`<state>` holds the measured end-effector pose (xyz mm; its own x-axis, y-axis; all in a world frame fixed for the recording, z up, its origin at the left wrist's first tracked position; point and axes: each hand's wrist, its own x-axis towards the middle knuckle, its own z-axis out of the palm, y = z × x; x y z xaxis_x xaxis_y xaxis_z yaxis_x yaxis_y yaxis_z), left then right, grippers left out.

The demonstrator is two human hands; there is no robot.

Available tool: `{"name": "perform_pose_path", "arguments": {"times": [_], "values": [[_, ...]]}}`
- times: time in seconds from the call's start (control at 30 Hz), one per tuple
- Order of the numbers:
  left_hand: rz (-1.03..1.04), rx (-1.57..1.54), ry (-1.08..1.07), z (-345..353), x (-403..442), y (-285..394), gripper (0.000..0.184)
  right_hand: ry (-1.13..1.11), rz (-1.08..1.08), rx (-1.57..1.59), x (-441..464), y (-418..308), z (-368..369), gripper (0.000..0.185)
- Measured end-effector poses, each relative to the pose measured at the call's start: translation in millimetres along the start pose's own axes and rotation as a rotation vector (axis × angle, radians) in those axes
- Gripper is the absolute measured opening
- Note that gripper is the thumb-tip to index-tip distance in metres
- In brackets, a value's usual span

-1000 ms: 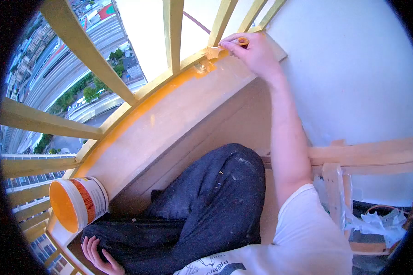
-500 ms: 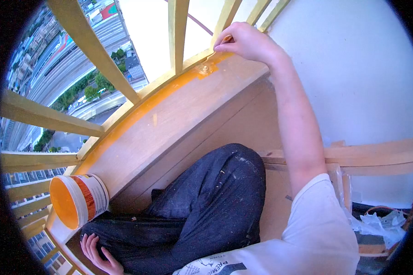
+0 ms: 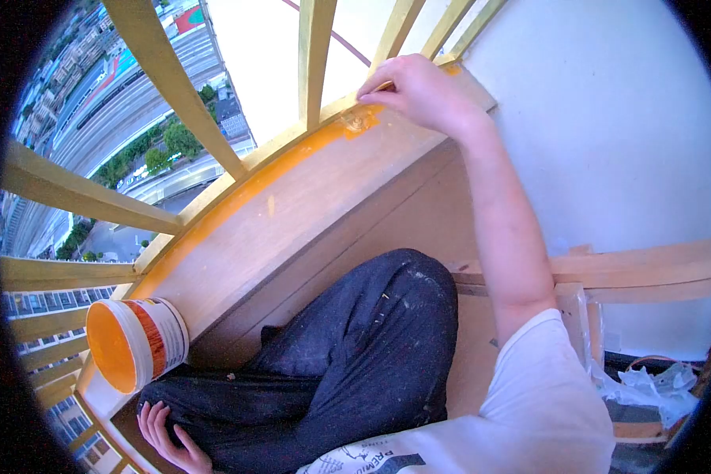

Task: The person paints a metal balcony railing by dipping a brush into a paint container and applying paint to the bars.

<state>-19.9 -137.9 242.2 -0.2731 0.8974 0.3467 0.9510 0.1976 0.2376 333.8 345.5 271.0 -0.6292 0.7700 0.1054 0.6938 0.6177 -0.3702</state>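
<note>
My right hand (image 3: 407,87) is closed in a pinch over the ledge (image 3: 253,229), at the foot of the yellow railing bars. Between its fingers is a small brush, now mostly hidden by the hand. Wet-looking orange paint (image 3: 272,178) runs along the ledge's outer edge and around a small metal fitting (image 3: 358,121) just left of the hand. At the lower left, a tilted white bucket (image 3: 162,336) shows an orange inside. Below it my left hand (image 3: 166,434) rests on my dark trousers, fingers slightly apart, holding nothing.
Yellow railing bars (image 3: 170,87) curve along the left and top, with rail tracks and buildings far below. A pale wall (image 3: 600,134) stands at the right. Wooden beams (image 3: 648,268) and crumpled clear plastic (image 3: 656,391) lie at the lower right. My bent legs (image 3: 355,332) fill the lower middle.
My right hand rose and then came down again, a little left of where it was, nearer the fitting. The brush tip seen earlier is now hidden. My left hand has stayed put.
</note>
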Motion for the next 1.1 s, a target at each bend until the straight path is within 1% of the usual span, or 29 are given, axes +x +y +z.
{"name": "perform_pose_path", "arguments": {"times": [0.03,0.1,0.23,0.3,0.43,0.53,0.6,0.63,0.7,0.73,0.8,0.83,0.9,0.93,1.0,1.03,1.1], "values": [[-0.001,0.000,-0.001,0,0,0,0.039,-0.001,0.000,0.000,0,-3,0,0.019],[0.003,-0.001,-0.002,-1,0,0,0.038,-0.089,0.013,-0.251,1,-10,1,0.020],[0.006,0.000,-0.008,-1,0,1,0.038,-0.113,0.001,-0.172,7,-16,-10,0.019],[0.003,0.003,-0.001,-1,0,0,0.039,-0.163,0.024,-0.285,13,-18,-5,0.018],[0.002,0.004,0.001,-1,-1,0,0.039,-0.151,0.030,-0.234,15,-23,-11,0.017],[0.002,-0.003,0.003,-1,-1,-1,0.039,-0.197,0.060,-0.299,18,-27,-10,0.017],[0.005,0.006,0.001,-2,-1,-1,0.039,-0.166,-0.012,-0.246,18,-28,-15,0.017],[0.005,0.006,0.000,-2,-1,-1,0.039,-0.166,-0.012,-0.247,18,-31,-15,0.017],[0.005,0.003,0.001,-2,-1,-1,0.038,-0.193,0.071,-0.376,20,-36,-13,0.017],[0.004,0.002,0.002,-1,-9,-7,0.038,-0.193,0.070,-0.377,21,-36,-13,0.017],[-0.115,0.064,-0.138,-1,-29,-23,0.038,-0.220,0.002,-0.271,23,-35,-12,0.016],[-0.116,0.063,-0.138,0,-32,-27,0.038,-0.221,0.002,-0.272,23,-37,-11,0.016],[-0.117,0.058,-0.136,-1,-28,-22,0.037,-0.218,0.002,-0.407,23,-41,-9,0.016],[-0.118,0.057,-0.136,0,-24,-19,0.037,-0.218,0.001,-0.408,23,-42,-9,0.016],[-0.003,-0.010,0.000,-2,0,2,0.038,-0.251,-0.034,-0.363,22,-45,-8,0.016],[-0.004,-0.010,-0.001,-3,-8,-5,0.038,-0.253,-0.034,-0.362,21,-48,-9,0.016],[-0.130,0.086,-0.150,-2,-28,-21,0.037,-0.331,0.042,-0.394,19,-54,-12,0.015]]}}
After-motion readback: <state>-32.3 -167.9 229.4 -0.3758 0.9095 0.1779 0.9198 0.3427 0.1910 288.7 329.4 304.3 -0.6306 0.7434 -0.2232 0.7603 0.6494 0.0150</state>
